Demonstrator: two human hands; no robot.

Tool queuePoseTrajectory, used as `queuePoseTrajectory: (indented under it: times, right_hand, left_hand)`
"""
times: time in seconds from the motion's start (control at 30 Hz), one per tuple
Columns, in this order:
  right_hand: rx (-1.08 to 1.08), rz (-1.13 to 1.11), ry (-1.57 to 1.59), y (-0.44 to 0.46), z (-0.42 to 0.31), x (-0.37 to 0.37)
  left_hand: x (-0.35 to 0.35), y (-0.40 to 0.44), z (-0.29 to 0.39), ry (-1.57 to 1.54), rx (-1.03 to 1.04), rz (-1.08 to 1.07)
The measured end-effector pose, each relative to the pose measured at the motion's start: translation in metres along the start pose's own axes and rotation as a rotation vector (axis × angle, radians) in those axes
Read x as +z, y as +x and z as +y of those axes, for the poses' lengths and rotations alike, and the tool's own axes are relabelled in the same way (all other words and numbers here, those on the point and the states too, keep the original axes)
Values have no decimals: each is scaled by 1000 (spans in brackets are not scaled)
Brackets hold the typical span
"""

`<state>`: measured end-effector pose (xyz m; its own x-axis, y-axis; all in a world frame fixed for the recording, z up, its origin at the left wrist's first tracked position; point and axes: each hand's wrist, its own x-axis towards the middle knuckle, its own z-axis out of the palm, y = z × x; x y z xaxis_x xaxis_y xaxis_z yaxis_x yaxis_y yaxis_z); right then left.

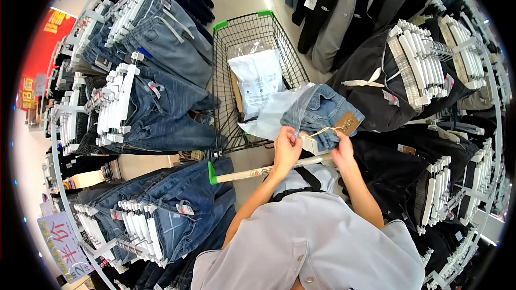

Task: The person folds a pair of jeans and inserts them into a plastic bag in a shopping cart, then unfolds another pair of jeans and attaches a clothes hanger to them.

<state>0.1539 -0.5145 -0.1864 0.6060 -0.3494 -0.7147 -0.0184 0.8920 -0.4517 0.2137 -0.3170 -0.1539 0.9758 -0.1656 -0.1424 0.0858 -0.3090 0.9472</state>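
1. Left hand (287, 150): thumb and fingers pinched together at the edge of a clear bag (266, 108), just beside the jeans.
2. Right hand (342, 149): clamped on the near right edge of the folded blue jeans (329, 106), just below a brown tag (347, 123).
3. Jeans: up in front of the person's grey shirt (269, 239), over the near right corner of the cart (219, 75). Clear bag overlaps their left side; from here can't tell how much is inside it.
4. Pale string (322, 130) runs from the tag across the jeans toward the left hand. Can't tell whether the fingers touch it.
5. Cart: black wire, green corners. White packet (258, 78) lies in it, beyond the clear bag. Handle (250, 173) crosses below the left hand.
6. Racks both sides of me: blue trousers (172, 102) on white hangers left, black trousers (360, 86) right.
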Motion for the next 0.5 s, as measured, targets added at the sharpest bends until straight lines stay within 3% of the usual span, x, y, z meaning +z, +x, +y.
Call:
queuePoseTrajectory:
  times: [0.23, 0.4, 0.5]
  right_hand:
    - [-269, 57, -70, -21, 55, 42]
    - [-407, 139, -308, -14, 60, 56]
    - [-410, 174, -525, -9, 57, 60]
  left_hand:
    - [3, -2, 4, 111, 52, 16]
    - [7, -4, 5, 98, 101, 43]
    - [3, 1, 10, 147, -23, -26]
